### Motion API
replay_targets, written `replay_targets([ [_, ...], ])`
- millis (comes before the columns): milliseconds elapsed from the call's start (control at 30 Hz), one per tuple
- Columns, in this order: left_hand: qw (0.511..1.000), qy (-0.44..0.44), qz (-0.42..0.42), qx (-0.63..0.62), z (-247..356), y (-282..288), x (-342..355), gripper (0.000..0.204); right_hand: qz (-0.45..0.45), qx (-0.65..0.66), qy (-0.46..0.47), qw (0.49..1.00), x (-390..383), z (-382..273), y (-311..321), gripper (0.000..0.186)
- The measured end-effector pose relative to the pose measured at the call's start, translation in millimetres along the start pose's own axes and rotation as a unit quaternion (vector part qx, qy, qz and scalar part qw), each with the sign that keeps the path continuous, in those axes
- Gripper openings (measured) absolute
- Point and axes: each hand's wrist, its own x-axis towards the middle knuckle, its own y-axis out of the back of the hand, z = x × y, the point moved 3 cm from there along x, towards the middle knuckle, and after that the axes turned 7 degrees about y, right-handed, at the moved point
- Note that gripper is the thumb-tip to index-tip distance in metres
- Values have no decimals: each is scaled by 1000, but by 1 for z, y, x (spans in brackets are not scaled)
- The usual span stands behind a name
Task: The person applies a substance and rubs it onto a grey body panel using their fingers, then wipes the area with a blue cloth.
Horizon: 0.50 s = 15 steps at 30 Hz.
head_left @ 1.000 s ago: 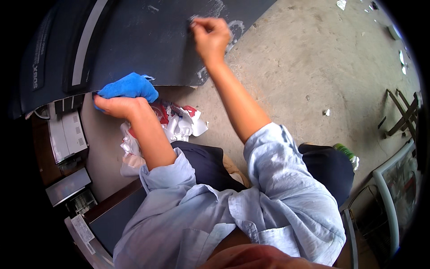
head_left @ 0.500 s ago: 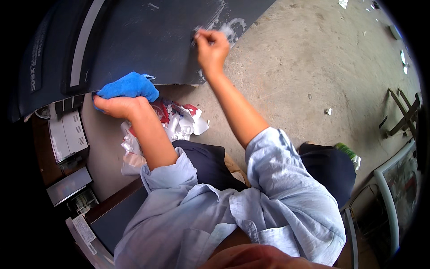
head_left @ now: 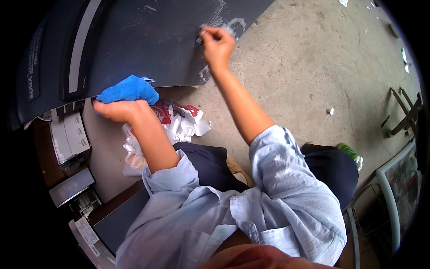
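A large dark panel [head_left: 148, 49], with a pale stripe at its left, fills the upper left. My left hand [head_left: 120, 111] is at its near edge, fingers wrapped round a blue cloth [head_left: 130, 88] that touches this edge. Farther right, my right hand [head_left: 218, 47] is on the panel face with its fingers pinched together. Whatever lies between those fingertips is too small and blurred to make out. Whitish residue [head_left: 236, 26] smears the panel beside the right hand, and thin scratch-like marks show elsewhere on it.
Crumpled white and red wrapping [head_left: 186, 124] lies on the concrete floor [head_left: 286, 67] under the panel edge. White box-shaped equipment [head_left: 69, 134] stands at the left. A brown metal frame [head_left: 406, 112] and a grey-rimmed pane [head_left: 389, 188] are at the right, a green striped object [head_left: 349, 152] by my knee.
My right hand has shifted slightly right and away from me on the panel, still pinched. The left hand and the blue cloth stay at the edge. The whole view has moved a little.
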Motion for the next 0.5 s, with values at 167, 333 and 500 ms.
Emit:
replay_targets([
  [167, 999, -21, -21, -31, 1, 9, 16, 48, 82, 56, -52, 994, 68, 13, 10, 8],
  [333, 999, 1, -19, -38, 2, 5, 13, 46, -9, -58, 43, 997, 25, -18, -2, 14],
  [500, 999, 7, -16, -28, -7, 5, 21, 48, 71, 27, -4, 997, 98, 9, 7, 9],
])
